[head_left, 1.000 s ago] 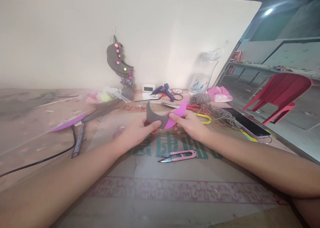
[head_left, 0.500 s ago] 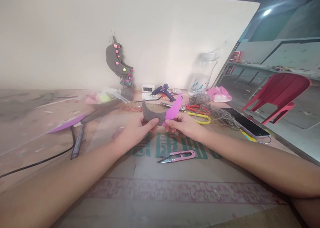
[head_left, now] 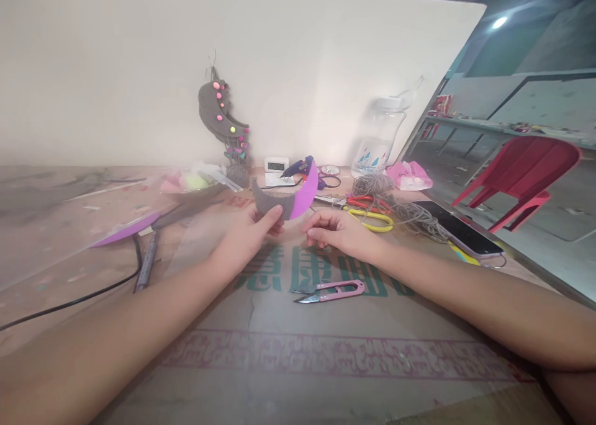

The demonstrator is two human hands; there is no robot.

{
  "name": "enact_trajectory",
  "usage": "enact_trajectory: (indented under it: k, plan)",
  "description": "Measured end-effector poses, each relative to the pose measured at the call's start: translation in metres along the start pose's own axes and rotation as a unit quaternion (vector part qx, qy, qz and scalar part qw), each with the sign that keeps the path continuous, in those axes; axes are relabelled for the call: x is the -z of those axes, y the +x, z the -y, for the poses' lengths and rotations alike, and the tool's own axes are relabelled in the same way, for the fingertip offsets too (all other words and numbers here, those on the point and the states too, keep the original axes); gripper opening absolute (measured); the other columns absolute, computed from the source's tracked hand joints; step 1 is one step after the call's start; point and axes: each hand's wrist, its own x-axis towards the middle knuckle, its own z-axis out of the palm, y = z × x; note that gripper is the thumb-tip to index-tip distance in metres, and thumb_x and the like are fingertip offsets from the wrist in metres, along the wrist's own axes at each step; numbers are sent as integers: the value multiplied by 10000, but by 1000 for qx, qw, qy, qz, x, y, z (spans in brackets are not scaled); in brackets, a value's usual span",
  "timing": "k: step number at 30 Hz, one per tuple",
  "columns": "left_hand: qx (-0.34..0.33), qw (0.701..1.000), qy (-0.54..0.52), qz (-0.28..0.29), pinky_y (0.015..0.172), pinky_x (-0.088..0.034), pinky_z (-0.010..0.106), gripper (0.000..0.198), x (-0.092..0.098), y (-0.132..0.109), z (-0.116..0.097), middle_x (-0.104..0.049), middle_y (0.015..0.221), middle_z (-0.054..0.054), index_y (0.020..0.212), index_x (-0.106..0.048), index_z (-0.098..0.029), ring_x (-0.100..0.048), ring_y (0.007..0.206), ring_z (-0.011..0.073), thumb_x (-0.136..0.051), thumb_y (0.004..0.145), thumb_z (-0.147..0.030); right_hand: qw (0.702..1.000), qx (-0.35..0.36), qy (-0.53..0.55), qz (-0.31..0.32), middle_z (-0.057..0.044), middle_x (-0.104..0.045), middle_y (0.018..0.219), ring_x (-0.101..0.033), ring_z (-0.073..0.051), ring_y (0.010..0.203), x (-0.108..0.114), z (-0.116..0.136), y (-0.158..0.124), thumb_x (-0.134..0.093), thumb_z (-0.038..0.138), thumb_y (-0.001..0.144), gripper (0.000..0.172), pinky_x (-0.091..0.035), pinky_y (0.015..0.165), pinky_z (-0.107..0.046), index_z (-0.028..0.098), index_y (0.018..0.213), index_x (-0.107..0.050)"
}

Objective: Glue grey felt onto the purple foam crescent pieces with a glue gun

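A crescent moon cut-out (head_left: 305,192) is gripped between the thumb and fingers of my left hand (head_left: 261,226). Grey yarn wraps its left part closely, while the right part shows bare purple. My right hand (head_left: 330,229) is just to the right of the crescent and apart from it, fingers curled and pinched together; whatever they hold is too small to make out. Below both hands, pink thread snips (head_left: 338,291) lie on the covered tabletop with blades pointing left.
Behind my hands are a blue glue gun (head_left: 302,167), a small digital clock (head_left: 276,164), yellow-handled scissors (head_left: 372,220), grey yarn (head_left: 372,184), and a clear bottle (head_left: 377,139). A phone (head_left: 459,229) lies right. A decorated grey crescent (head_left: 216,111) hangs on the white board (head_left: 139,71).
My right hand has let go of the crescent and is now apart from it. My left hand has shifted the crescent slightly left and up, turning it a little.
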Motion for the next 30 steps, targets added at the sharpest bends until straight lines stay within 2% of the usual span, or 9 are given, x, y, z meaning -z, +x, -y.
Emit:
enact_trajectory:
  k: [4,8,12,16,19,22,26,28,30]
  plan:
    - [27,996,-74,-40,694,-479,282,331,3,5,7,-602,774,17,876,-590,-179,-577,680,134,-585,758,-489,1000,24,-3,-15,-18,-632,709,-503,-83,567,1,6,-4,-587,343,811,204,-409,542,-212,140,837,-593]
    - [47,989,-120,-79,683,-484,277,331,6,10,11,-602,773,30,884,-597,-170,-575,672,129,-611,744,-469,993,95,-8,-72,-12,-591,663,-520,-100,605,16,18,-4,-536,362,856,265,-432,617,-239,150,702,-575]
    - [36,985,-134,-105,675,-484,274,358,8,12,13,-610,802,42,919,-595,-161,-583,701,135,-616,740,-471,973,160,0,-168,-8,-548,574,-517,-103,569,47,40,-2,-460,347,905,350,-414,568,-237,158,631,-568]
    - [34,987,-126,-93,661,-483,276,349,8,11,13,-606,788,34,914,-593,-170,-581,688,139,-608,745,-475,939,200,19,-279,8,-586,627,-502,-69,524,71,66,-4,-508,294,894,210,-409,545,-222,163,772,-618]
    - [30,989,-115,-85,650,-481,269,339,7,11,13,-603,790,30,895,-595,-178,-578,685,140,-603,746,-482,944,188,-16,-272,11,-619,684,-527,-55,554,74,79,-11,-610,266,834,105,-428,586,-229,167,800,-626]
    - [28,991,-105,-81,649,-480,267,338,7,11,14,-597,788,26,891,-600,-182,-570,680,137,-597,749,-489,944,214,-58,-244,14,-620,637,-544,-58,572,68,84,-21,-640,238,807,92,-431,620,-250,168,747,-635]
    - [28,992,-99,-75,659,-482,271,344,7,11,14,-595,797,24,929,-596,-191,-573,695,142,-597,752,-485,957,181,-210,-84,-20,-621,588,-579,-96,604,50,92,-29,-444,373,916,417,-453,629,-283,179,610,-651]
    - [27,992,-95,-73,656,-478,265,333,7,10,14,-595,799,24,915,-592,-186,-572,695,138,-594,758,-479,938,186,-289,-49,-25,-640,632,-587,-115,609,41,97,-33,-431,379,918,370,-470,614,-297,213,733,-704]
    - [24,993,-91,-71,634,-469,252,318,6,10,13,-588,774,20,881,-589,-176,-562,668,128,-585,769,-474,911,242,-323,-85,-23,-662,727,-607,-145,662,31,98,-46,-518,334,873,202,-493,627,-321,293,941,-704]
